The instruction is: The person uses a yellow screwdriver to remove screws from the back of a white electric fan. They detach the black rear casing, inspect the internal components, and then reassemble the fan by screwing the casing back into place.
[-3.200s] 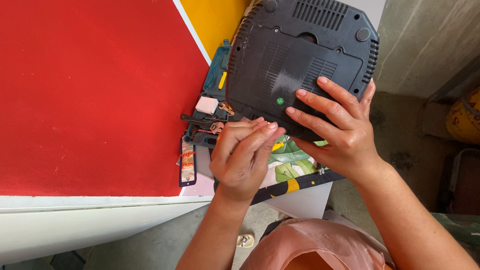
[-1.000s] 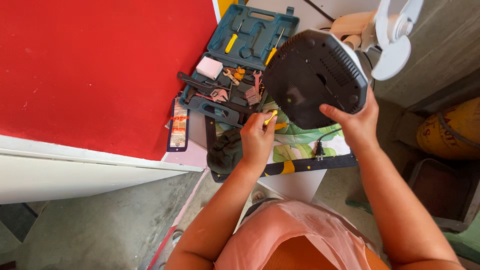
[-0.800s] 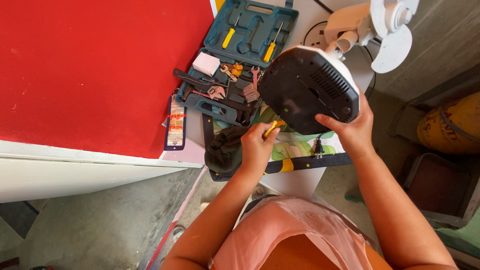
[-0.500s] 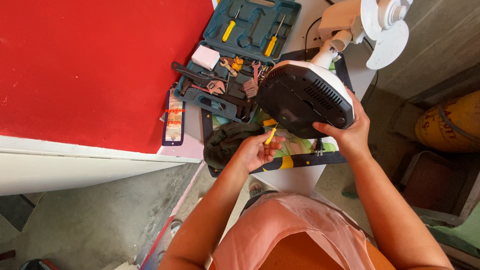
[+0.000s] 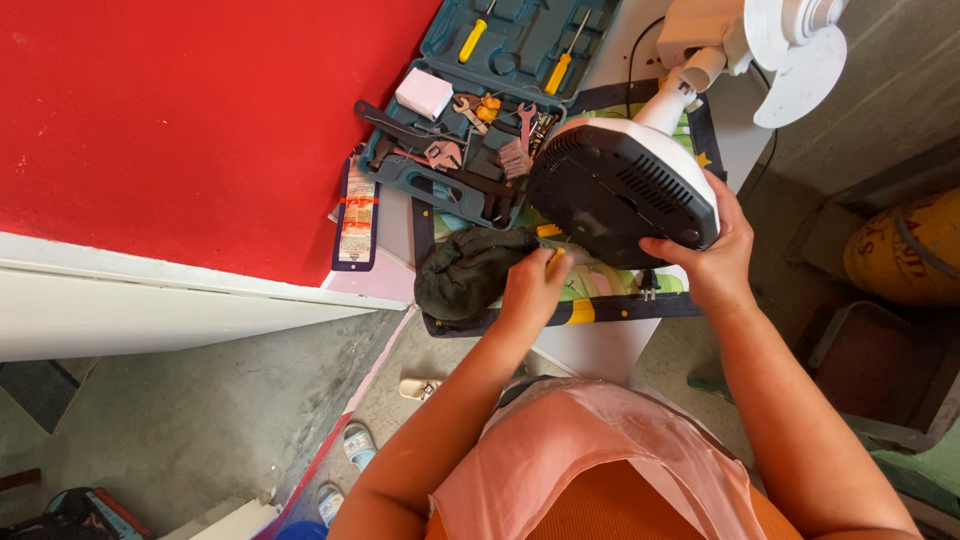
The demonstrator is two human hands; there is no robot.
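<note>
A small electric fan lies tipped on the table, its dark round base (image 5: 620,190) turned up toward me and its white neck and blades (image 5: 790,40) pointing away. My right hand (image 5: 705,255) grips the near edge of that base. My left hand (image 5: 530,290) is closed around a yellow-handled screwdriver (image 5: 552,260), just below the base and beside a dark crumpled cloth (image 5: 470,270).
An open teal tool case (image 5: 480,110) with pliers, wrenches and yellow screwdrivers sits behind the fan. A red panel (image 5: 180,120) fills the left. A patterned mat (image 5: 600,295) covers the table. A yellow container (image 5: 905,250) and sandals (image 5: 420,388) are on the concrete floor.
The fan has tipped farther away so its base faces up. My left hand dropped from the base toward the cloth, still holding the screwdriver. My view has pulled back.
</note>
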